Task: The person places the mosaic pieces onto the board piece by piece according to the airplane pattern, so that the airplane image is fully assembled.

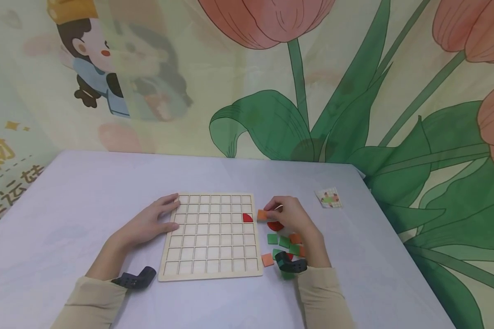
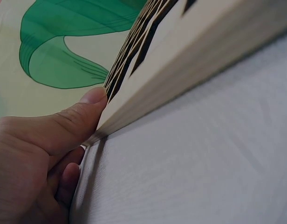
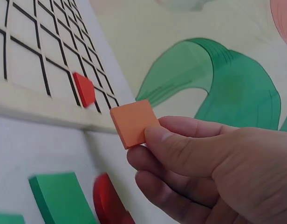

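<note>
A square wooden grid board (image 1: 207,279) lies flat on the table. My left hand (image 1: 148,221) steadies its left side, with the thumb on the rim and the other fingers spread towards the far corner. In the left wrist view the thumb (image 2: 83,114) touches the board's edge. Just beyond the board's right edge, my right hand (image 1: 292,214) pinches an orange square tile (image 3: 134,123) between thumb and fingers. One red quarter-round tile (image 1: 247,218) sits in a cell of the rightmost column. Beneath the right hand is a red rounded piece (image 1: 276,226), partly hidden.
Several loose green tiles (image 1: 272,239) and orange tiles (image 1: 267,260) lie right of the board, some hidden by the right wrist and its camera (image 1: 290,262). A small picture card (image 1: 330,198) lies farther back right. A printed backdrop (image 1: 263,123) stands behind the white-covered table (image 1: 119,183).
</note>
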`<state>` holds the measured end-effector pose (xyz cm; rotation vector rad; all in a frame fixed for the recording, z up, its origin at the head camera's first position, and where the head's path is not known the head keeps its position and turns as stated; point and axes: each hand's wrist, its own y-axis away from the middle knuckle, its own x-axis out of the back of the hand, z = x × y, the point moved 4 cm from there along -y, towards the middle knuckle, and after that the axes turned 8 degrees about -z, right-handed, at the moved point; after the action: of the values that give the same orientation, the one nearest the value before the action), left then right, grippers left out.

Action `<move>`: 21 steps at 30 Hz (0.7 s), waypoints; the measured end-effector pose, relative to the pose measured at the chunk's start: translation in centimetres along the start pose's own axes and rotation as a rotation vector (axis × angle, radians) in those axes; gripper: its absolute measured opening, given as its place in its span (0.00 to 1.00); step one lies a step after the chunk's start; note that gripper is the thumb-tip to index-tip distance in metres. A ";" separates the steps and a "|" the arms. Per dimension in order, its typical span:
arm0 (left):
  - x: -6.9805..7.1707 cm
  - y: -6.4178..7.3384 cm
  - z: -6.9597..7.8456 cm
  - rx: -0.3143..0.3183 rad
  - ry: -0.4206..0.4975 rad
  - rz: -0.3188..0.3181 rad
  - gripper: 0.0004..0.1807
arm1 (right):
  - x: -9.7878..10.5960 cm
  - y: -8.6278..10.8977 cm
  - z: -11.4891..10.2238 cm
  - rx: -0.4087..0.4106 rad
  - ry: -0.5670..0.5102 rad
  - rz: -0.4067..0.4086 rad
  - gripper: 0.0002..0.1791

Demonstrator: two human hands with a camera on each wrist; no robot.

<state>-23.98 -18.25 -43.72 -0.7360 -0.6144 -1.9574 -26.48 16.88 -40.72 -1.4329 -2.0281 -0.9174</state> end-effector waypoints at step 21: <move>0.0 0.0 0.1 0.017 0.009 -0.006 0.40 | -2.5 -0.2 -2.2 0.078 0.071 -0.140 0.03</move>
<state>-24.01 -18.20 -43.66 -0.7150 -0.6275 -1.9579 -25.80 13.66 -41.09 -1.2133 -2.1080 -0.9210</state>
